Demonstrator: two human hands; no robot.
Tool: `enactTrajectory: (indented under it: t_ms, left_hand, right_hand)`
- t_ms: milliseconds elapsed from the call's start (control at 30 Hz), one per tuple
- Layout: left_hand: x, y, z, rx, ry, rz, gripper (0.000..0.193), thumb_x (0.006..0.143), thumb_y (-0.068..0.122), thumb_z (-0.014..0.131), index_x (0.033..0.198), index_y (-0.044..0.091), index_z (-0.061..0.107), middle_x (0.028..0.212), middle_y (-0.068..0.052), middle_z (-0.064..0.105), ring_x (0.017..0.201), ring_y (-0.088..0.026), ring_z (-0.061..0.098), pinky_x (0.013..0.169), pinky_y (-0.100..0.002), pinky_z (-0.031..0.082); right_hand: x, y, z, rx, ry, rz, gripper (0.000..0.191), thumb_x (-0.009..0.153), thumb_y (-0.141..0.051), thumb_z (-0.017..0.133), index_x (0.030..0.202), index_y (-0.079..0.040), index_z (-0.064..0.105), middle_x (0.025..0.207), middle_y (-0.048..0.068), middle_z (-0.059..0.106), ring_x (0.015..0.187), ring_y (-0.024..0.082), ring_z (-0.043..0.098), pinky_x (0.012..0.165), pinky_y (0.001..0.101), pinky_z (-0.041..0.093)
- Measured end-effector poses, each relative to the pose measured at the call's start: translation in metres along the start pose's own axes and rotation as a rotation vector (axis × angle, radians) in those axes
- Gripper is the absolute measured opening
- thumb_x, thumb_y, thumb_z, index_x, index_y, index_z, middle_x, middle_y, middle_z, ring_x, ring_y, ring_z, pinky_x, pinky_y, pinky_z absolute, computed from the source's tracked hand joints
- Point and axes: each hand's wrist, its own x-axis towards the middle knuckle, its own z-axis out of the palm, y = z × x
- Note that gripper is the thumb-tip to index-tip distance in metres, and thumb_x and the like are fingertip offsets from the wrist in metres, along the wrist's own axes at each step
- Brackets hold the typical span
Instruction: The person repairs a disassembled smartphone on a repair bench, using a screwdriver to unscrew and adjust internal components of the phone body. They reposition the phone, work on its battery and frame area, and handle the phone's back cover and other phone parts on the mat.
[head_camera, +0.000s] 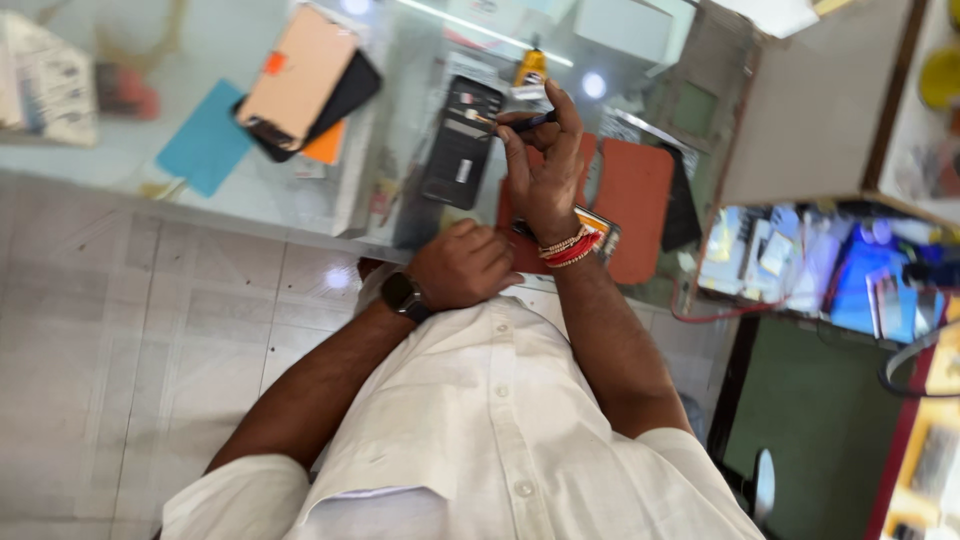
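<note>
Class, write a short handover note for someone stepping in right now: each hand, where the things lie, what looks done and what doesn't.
Left hand: closed in a fist at the near edge of the glass counter; whether it holds anything is hidden.
Right hand: raised, pinching a thin dark tool at the fingertips.
Things: phone lies on the counter, beside an orange mat; small yellow bottle behind it.
Done: the phone's back is off, insides showing.
Left: the tool is not touching the phone.
</note>
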Motion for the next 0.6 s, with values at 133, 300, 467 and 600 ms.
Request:
enactTrajectory:
  t_ms: [133, 300, 467, 600]
  left_hand:
    - [0.004, 0.001, -0.003, -0.074, -0.082, -0.053, 0.041, 0.088, 0.038, 0.079, 0.106, 0.001, 0.073, 0.116, -0.015, 0.071, 0.096, -0.025, 0.063, 0.081, -0.04, 0.051]
    - [0.019, 0.007, 0.0, -0.092, -0.163, -0.067, 0.054, 0.086, 0.042, 0.079, 0.125, 0.005, 0.071, 0.138, -0.011, 0.064, 0.118, -0.028, 0.057, 0.098, -0.046, 0.047]
    - [0.039, 0.016, 0.014, -0.146, -0.286, 0.018, 0.063, 0.083, 0.043, 0.08, 0.132, 0.006, 0.067, 0.143, -0.01, 0.06, 0.13, -0.029, 0.052, 0.112, -0.048, 0.041]
    - [0.047, 0.02, 0.026, -0.151, -0.328, 0.049, 0.067, 0.081, 0.048, 0.078, 0.13, 0.005, 0.067, 0.141, -0.012, 0.061, 0.132, -0.031, 0.052, 0.115, -0.05, 0.038]
  right_hand:
    - [-0.04, 0.004, -0.048, 0.023, 0.154, 0.056, 0.07, 0.108, 0.007, 0.068, 0.161, -0.009, 0.024, 0.108, 0.016, 0.073, 0.104, 0.024, 0.076, 0.091, 0.0319, 0.066]
    - [-0.103, 0.009, -0.112, 0.103, 0.387, 0.281, 0.074, 0.11, 0.008, 0.066, 0.163, -0.01, 0.018, 0.108, 0.016, 0.077, 0.098, 0.021, 0.077, 0.088, 0.0304, 0.065]
    - [-0.156, 0.01, -0.137, 0.013, 0.457, 0.354, 0.078, 0.109, 0.005, 0.069, 0.165, -0.009, 0.016, 0.106, 0.014, 0.075, 0.089, 0.015, 0.073, 0.08, 0.025, 0.06]
    - [-0.173, 0.015, -0.134, -0.132, 0.484, 0.361, 0.078, 0.105, 0.003, 0.074, 0.162, -0.007, 0.023, 0.098, 0.011, 0.073, 0.082, 0.011, 0.07, 0.07, 0.0196, 0.052]
